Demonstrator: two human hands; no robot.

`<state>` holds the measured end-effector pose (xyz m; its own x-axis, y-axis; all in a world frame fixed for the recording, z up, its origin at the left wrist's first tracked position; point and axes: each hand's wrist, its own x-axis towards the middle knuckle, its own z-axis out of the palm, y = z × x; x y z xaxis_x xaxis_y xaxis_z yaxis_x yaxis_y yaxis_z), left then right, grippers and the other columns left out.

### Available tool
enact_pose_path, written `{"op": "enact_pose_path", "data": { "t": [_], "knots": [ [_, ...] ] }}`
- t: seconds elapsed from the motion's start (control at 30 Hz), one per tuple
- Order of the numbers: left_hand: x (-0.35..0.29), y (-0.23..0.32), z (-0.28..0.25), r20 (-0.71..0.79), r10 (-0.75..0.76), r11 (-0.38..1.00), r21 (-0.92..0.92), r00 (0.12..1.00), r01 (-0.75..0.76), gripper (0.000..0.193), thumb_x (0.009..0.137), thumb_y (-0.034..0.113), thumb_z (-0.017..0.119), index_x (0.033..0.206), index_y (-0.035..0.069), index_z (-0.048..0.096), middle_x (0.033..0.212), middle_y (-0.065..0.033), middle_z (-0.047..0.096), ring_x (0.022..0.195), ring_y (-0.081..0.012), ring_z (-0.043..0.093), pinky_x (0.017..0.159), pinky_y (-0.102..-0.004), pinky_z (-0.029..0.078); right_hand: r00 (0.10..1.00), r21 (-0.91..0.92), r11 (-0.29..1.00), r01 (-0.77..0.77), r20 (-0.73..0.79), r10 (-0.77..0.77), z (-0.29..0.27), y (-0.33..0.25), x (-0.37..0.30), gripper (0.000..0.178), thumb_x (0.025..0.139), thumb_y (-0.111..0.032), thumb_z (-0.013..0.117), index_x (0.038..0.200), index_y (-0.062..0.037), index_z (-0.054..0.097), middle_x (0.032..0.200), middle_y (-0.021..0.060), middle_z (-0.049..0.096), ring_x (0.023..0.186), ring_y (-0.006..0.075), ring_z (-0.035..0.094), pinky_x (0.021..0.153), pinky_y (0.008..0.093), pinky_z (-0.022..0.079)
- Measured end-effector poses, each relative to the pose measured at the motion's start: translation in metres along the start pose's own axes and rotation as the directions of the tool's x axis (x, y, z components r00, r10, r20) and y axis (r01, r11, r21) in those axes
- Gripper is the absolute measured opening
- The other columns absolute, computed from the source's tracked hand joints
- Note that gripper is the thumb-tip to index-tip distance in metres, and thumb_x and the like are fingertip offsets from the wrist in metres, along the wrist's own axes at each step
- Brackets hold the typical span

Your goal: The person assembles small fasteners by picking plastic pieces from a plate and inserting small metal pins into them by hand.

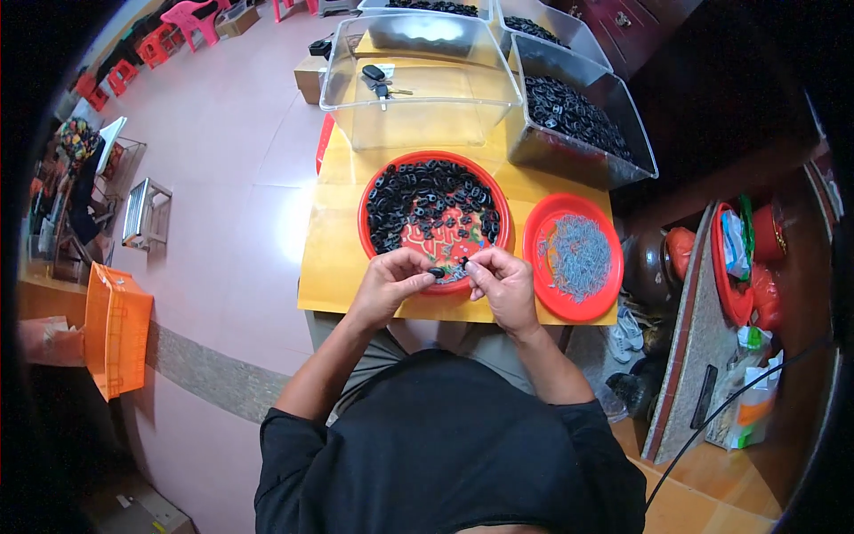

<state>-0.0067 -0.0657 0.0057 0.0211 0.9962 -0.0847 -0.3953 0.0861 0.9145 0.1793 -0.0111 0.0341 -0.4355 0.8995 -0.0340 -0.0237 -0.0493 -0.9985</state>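
Observation:
My left hand point(391, 281) pinches a small black plastic part point(436, 272) at the near rim of a red round tray point(368, 198) that holds several more black parts. My right hand point(503, 283) is close beside it, fingertips pinched on another tiny dark piece point(463, 262). The two hands almost touch over the tray's front edge. A smaller red plate point(544, 292) with a heap of thin grey metal pins point(580, 254) lies just right of my right hand.
The trays rest on a small yellow table point(331, 267). Behind them stand a clear plastic bin point(418, 84) with a car key point(377, 78) inside and bins point(578, 116) full of black parts. An orange crate point(117, 329) stands at the left, cluttered shelves at the right.

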Motion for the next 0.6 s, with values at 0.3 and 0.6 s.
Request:
{"op": "enact_pose_path", "data": {
  "t": [0.3,0.6],
  "knots": [
    [-0.004,-0.005,0.015,0.004,-0.174,0.901,-0.403,0.985,0.161,0.007,0.08,0.005,0.063,0.086,0.003,0.06,0.076,-0.0059,0.063,0.063,-0.0106,0.057,0.059,-0.0205,0.047,0.999,0.054,0.998,0.041,-0.024,-0.04,0.02,-0.006,-0.005,0.006,0.086,-0.008,0.057,0.084,-0.0016,0.057,0.067,-0.0005,0.057,0.057,0.0044,0.054,0.05,0.0188,0.045],
    [-0.007,-0.006,0.026,0.066,-0.203,0.857,-0.471,0.977,0.209,0.002,0.08,0.006,0.062,0.081,0.005,0.06,0.075,-0.0045,0.063,0.061,-0.009,0.056,0.057,-0.0203,0.046,0.997,0.01,0.997,0.076,-0.016,-0.076,0.016,-0.006,-0.004,0.006,0.085,-0.006,0.057,0.081,-0.0022,0.057,0.067,-0.0003,0.057,0.057,0.0039,0.053,0.051,0.0185,0.044]
  ]
}}
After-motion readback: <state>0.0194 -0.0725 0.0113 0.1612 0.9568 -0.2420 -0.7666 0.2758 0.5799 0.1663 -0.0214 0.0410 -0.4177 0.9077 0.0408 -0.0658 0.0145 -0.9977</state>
